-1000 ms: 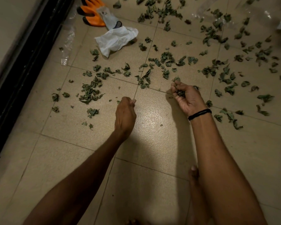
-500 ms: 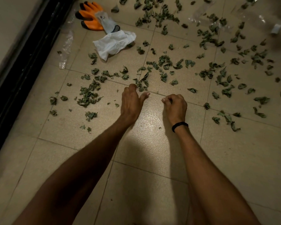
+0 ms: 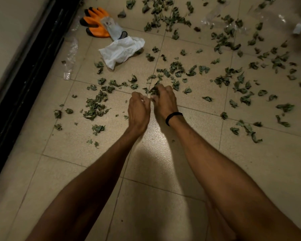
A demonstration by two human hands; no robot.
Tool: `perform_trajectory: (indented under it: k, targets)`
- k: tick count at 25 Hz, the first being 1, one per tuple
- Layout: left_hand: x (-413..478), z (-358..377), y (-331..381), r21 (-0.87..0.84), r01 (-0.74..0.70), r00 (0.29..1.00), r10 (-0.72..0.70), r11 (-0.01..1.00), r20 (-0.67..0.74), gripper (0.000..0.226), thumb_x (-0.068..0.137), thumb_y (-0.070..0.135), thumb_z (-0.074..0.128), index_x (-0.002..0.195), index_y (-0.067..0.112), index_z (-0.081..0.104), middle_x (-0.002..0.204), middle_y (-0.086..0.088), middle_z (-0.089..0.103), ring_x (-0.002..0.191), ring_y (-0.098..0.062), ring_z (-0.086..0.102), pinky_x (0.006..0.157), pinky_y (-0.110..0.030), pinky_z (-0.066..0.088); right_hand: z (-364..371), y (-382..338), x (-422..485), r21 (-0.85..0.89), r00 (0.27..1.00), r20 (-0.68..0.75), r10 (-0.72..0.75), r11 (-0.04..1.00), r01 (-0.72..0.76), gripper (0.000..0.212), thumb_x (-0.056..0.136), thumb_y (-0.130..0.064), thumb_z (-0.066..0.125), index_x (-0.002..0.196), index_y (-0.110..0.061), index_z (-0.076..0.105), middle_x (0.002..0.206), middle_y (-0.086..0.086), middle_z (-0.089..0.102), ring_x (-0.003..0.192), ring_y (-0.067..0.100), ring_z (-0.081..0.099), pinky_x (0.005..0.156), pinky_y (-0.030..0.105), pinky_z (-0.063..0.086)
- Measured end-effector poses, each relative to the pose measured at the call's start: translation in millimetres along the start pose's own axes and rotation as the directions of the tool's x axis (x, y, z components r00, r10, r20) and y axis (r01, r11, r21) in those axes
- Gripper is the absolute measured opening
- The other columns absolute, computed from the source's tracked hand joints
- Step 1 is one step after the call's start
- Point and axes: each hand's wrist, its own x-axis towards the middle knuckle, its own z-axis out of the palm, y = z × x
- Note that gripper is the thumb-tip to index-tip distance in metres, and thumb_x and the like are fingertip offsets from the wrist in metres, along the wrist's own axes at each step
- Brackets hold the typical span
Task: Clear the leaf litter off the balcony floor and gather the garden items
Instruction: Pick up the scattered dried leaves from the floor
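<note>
Since half a second ago, both our hands have pushed forward across the grout line and drawn together. The left hand point(image 3: 139, 110), which lay flat on the tiled floor point(image 3: 163, 180), now has its fingers curled. It touches the right hand point(image 3: 163, 101) from that hand's 9 o'clock, and we cannot tell whether it holds anything. The right hand, with a black wristband point(image 3: 173, 117) at the wrist, pinches a clump of dried leaves point(image 3: 154, 91) in curled fingers.

The leaf litter point(image 3: 233, 80) fans out from 9 o'clock through 12 to 3 o'clock of the hands, thickest toward 1 and 2 o'clock. A small heap point(image 3: 96, 108) lies at 9 o'clock. Farther off at 11 o'clock lies a crumpled white bag point(image 3: 122, 49), and just beyond it the orange gloves point(image 3: 96, 23).

We judge the step to be gathering leaves by the handful, with most of the floor not yet done. The next move calls for lifting this clump without crumbling it and carrying it to the heap or the bag.
</note>
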Motion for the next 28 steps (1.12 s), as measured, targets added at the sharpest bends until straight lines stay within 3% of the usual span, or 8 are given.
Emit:
perform_trajectory:
  k: [3, 6, 9, 13, 18, 21, 25, 28]
  targets:
    - [10, 1, -1, 0.114, -0.085, 0.996, 0.084, 0.990, 0.014, 0.025, 0.103, 0.018, 0.042, 0.125, 0.010, 0.050, 0.104, -0.007, 0.061, 0.092, -0.014, 0.054, 0.072, -0.023, 0.035, 7, 1, -2, -0.089, 0.999, 0.017, -0.027, 0.996, 0.029, 0.023, 0.095, -0.017, 0.054, 0.113, -0.002, 0.056, 0.114, 0.023, 0.052, 0.101, 0.032, 0.053, 0.081, 0.032, 0.040]
    - [23, 5, 2, 0.193, -0.119, 0.992, 0.110, 0.974, 0.057, 0.034, 0.105, 0.021, 0.041, 0.137, 0.009, 0.046, 0.118, -0.015, 0.059, 0.106, -0.023, 0.053, 0.079, -0.025, 0.033, 6, 5, -16, 0.119, 0.993, -0.108, 0.053, 0.992, -0.040, 0.011, 0.096, -0.016, 0.057, 0.092, -0.008, 0.051, 0.093, 0.011, 0.057, 0.080, 0.020, 0.051, 0.067, 0.025, 0.034]
    - [30, 11, 5, 0.243, -0.136, 0.984, 0.102, 0.960, 0.146, 0.042, 0.104, 0.032, 0.047, 0.141, 0.012, 0.043, 0.124, -0.019, 0.053, 0.109, -0.027, 0.052, 0.081, -0.029, 0.037, 0, 15, -23, 0.267, 0.980, -0.122, 0.154, 0.957, -0.118, 0.005, 0.099, -0.017, 0.050, 0.097, -0.012, 0.050, 0.087, 0.004, 0.064, 0.079, 0.019, 0.060, 0.067, 0.032, 0.048]
    - [33, 14, -2, 0.344, -0.202, 0.971, 0.143, 0.917, 0.189, 0.024, 0.104, 0.032, 0.047, 0.118, 0.013, 0.050, 0.107, -0.013, 0.054, 0.097, -0.027, 0.053, 0.072, -0.032, 0.038, -21, 22, -14, 0.346, 0.941, -0.151, 0.303, 0.908, -0.237, 0.020, 0.099, -0.013, 0.044, 0.115, -0.014, 0.057, 0.096, 0.003, 0.069, 0.091, 0.020, 0.066, 0.083, 0.034, 0.054]
    - [9, 6, -3, 0.094, -0.143, 0.990, 0.143, 0.985, 0.004, 0.021, 0.100, 0.024, 0.041, 0.083, 0.014, 0.046, 0.075, -0.001, 0.046, 0.072, -0.016, 0.040, 0.063, -0.032, 0.033, -38, 28, 7, 0.234, 0.902, -0.321, 0.288, 0.947, -0.219, 0.031, 0.098, -0.010, 0.045, 0.123, -0.013, 0.065, 0.115, 0.011, 0.067, 0.106, 0.023, 0.060, 0.086, 0.021, 0.041]
    - [-1, -3, -6, 0.012, -0.029, 0.997, 0.029, 1.000, -0.076, 0.027, 0.094, 0.023, 0.048, 0.068, 0.018, 0.040, 0.069, 0.002, 0.043, 0.071, -0.015, 0.039, 0.063, -0.029, 0.027, -31, 26, 18, 0.165, 0.909, -0.275, 0.314, 0.947, -0.277, 0.028, 0.100, -0.025, 0.050, 0.118, -0.009, 0.066, 0.117, 0.015, 0.059, 0.091, 0.016, 0.047, 0.072, 0.012, 0.026]
    - [-2, -14, -9, -0.076, 0.040, 0.990, -0.050, 0.996, -0.131, 0.024, 0.079, 0.009, 0.054, 0.061, 0.012, 0.039, 0.065, -0.003, 0.042, 0.068, -0.014, 0.038, 0.060, -0.026, 0.025, -21, 26, 20, 0.079, 0.952, -0.214, 0.218, 0.975, -0.206, 0.033, 0.091, -0.029, 0.067, 0.113, -0.005, 0.062, 0.119, 0.014, 0.049, 0.097, 0.019, 0.050, 0.077, 0.020, 0.037]
    - [-2, -20, -6, -0.102, 0.019, 0.991, -0.032, 0.995, -0.128, 0.018, 0.073, 0.002, 0.051, 0.064, 0.011, 0.038, 0.063, -0.003, 0.037, 0.063, -0.013, 0.033, 0.057, -0.027, 0.025, -22, 27, 18, 0.081, 0.940, -0.263, 0.217, 0.976, -0.202, 0.017, 0.093, -0.022, 0.063, 0.098, -0.006, 0.065, 0.105, 0.010, 0.060, 0.094, 0.021, 0.058, 0.075, 0.019, 0.038]
